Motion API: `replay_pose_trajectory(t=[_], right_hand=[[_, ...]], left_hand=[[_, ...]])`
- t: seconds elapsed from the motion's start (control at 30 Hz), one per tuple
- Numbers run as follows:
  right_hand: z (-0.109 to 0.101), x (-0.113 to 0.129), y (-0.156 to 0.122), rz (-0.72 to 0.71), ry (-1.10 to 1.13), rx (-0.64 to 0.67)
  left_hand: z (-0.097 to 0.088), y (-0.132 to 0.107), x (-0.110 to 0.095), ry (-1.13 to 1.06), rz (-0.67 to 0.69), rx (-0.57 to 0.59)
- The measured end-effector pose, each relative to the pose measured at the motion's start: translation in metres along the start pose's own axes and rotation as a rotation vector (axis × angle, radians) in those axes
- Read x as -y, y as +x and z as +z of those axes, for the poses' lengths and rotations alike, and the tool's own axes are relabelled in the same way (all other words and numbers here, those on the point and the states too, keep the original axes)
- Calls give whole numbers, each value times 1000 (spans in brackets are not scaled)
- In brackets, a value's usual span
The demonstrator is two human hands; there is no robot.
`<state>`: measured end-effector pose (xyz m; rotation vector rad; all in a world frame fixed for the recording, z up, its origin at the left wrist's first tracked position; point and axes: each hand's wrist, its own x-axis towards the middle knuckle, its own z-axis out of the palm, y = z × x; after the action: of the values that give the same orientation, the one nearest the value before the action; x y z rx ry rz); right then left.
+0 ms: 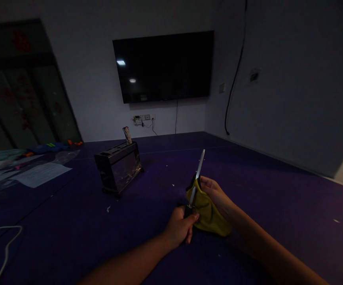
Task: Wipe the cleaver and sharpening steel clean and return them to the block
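My left hand (pixel 181 223) is closed around the dark handle of a narrow-bladed knife (pixel 200 164), whose shiny blade points up and away from me. A yellow cloth (pixel 211 215) with a dark edge lies against the lower blade and hangs down to the right. My right hand (pixel 214 192) pinches the upper part of this cloth beside the blade; some of its fingers are hidden behind the fabric. Left of both hands stands a black knife block (pixel 119 168) with a see-through side, and one speckled handle (pixel 127 135) sticks up from its top.
The purple surface (pixel 159 245) carries small white scraps. Papers (pixel 42 174), plastic and cloth items lie at the far left, with a white cable (pixel 8 245) nearer me. A television (pixel 163 67) hangs on the back wall, and a black cable (pixel 233 87) runs down the right wall.
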<state>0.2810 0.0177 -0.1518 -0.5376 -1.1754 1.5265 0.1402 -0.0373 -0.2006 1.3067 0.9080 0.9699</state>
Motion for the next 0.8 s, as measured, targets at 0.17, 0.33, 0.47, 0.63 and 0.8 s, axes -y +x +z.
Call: replay_pose_trajectory(t=[0.17, 0.33, 0.47, 0.63, 0.8], right_hand=[[4, -5, -2, 9, -37, 89], [10, -6, -4, 22, -49, 128], [13, -8, -4, 25, -59, 128], [17, -10, -6, 35, -47, 143], [20, -14, -7, 54, -38, 158]], left_hand=[[0, 0, 1, -26, 7, -28], [0, -1, 2, -39, 11, -46], [0, -1, 1, -54, 9, -53], [0, -1, -1, -72, 6, -73], [0, -2, -2, -85, -3, -92]])
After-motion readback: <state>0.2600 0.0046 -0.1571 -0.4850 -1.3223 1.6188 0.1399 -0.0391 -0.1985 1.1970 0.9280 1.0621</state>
